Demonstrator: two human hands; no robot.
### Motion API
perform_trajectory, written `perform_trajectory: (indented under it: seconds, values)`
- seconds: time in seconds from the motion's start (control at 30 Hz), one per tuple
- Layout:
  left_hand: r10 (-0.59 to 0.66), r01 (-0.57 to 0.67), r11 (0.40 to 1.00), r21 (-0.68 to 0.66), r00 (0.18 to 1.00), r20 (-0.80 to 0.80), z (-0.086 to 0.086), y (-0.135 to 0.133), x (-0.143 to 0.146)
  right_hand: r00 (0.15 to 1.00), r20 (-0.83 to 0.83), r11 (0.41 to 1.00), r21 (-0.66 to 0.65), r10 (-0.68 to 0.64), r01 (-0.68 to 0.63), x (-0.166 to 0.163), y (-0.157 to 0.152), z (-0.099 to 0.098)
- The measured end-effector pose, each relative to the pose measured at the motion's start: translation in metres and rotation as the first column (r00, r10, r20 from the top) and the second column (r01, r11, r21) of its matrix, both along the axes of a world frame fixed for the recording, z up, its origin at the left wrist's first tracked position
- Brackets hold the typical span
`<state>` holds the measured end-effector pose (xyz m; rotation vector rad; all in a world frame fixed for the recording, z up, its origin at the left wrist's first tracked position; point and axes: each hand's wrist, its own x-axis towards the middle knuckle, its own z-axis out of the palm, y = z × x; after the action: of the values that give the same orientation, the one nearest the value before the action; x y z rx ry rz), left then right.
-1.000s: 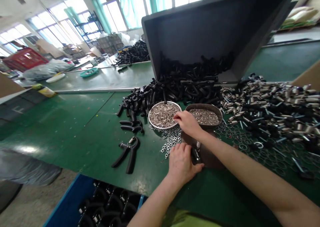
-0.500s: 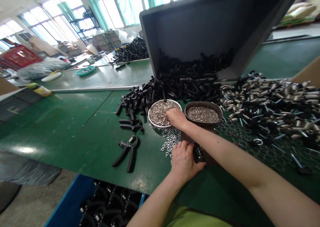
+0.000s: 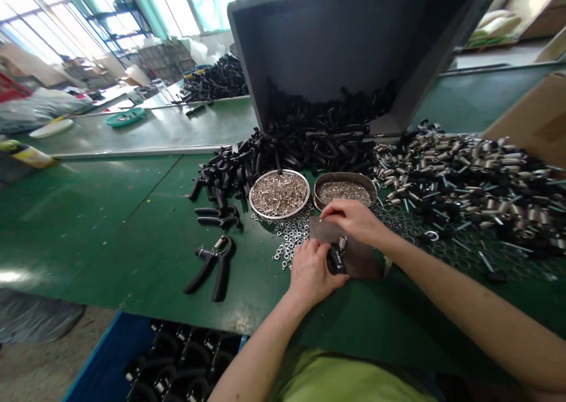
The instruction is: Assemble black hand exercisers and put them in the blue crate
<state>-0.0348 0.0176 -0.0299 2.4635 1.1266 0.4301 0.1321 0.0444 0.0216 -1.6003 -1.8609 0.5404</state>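
Observation:
My left hand (image 3: 312,272) is closed around a black hand grip part (image 3: 338,260) with a small spring (image 3: 342,243), holding it down on a dark metal plate (image 3: 365,260). Much of that part is hidden by the fingers. Over the plate's far left corner, my right hand (image 3: 354,220) is in a pinch, a tiny bright speck at its fingertips too small to name. Just beyond are a round dish of small metal pins (image 3: 279,194) and an oval tin of tiny metal pieces (image 3: 345,191). Loose metal nuts (image 3: 289,237) lie left of the plate.
An assembled hand grip (image 3: 214,266) and two loose handles (image 3: 217,216) lie to the left. Black handles spill from a tipped grey bin (image 3: 318,54). Springs and black parts (image 3: 495,184) pile up at right, near thin rings (image 3: 460,260). A blue crate (image 3: 99,355) stands below the table edge.
My right hand has left the dish of pins and come back toward me, over the plate. My left hand stays on the hand grip part. The view has shifted slightly right.

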Motion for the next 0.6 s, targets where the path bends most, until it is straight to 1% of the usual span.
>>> perform_trajectory:
  seconds: [0.07,0.13,0.23,0.3,0.4,0.5,0.53,0.6]
  values:
    - [-0.01,0.01,1.0,-0.007,1.0,0.001,0.0,0.001,0.0,0.998,-0.057,0.999,-0.042,-0.005,0.003,0.01,-0.029,-0.009]
    - [-0.019,0.019,1.0,-0.014,1.0,-0.005,0.001,0.001,-0.001,0.996,-0.084,0.996,-0.085,-0.036,0.029,0.013,-0.047,-0.019]
    - [-0.026,0.026,1.0,-0.012,1.0,-0.017,0.003,0.001,-0.001,0.996,-0.064,0.99,-0.13,-0.065,0.057,0.009,-0.056,-0.028]
    - [-0.032,0.031,0.999,-0.005,0.999,-0.021,0.004,0.001,-0.001,0.999,-0.002,0.993,-0.115,-0.04,0.039,0.004,-0.054,-0.029]
    - [-0.048,0.048,0.999,0.007,0.999,-0.023,0.003,0.0,0.0,0.986,0.164,1.0,-0.017,0.028,-0.025,-0.005,-0.052,-0.03]
    - [-0.05,0.051,0.998,0.023,0.998,-0.037,0.002,0.0,0.0,0.925,0.361,0.986,0.064,0.12,-0.153,-0.014,-0.059,-0.036]
    - [-0.048,0.049,0.998,0.027,0.998,-0.043,0.002,0.0,0.0,0.907,0.401,0.981,0.079,0.133,-0.178,-0.017,-0.062,-0.038]
    - [-0.044,0.046,0.998,0.031,0.998,-0.042,0.002,0.0,0.0,0.909,0.403,0.983,0.099,0.103,-0.155,-0.018,-0.067,-0.04]
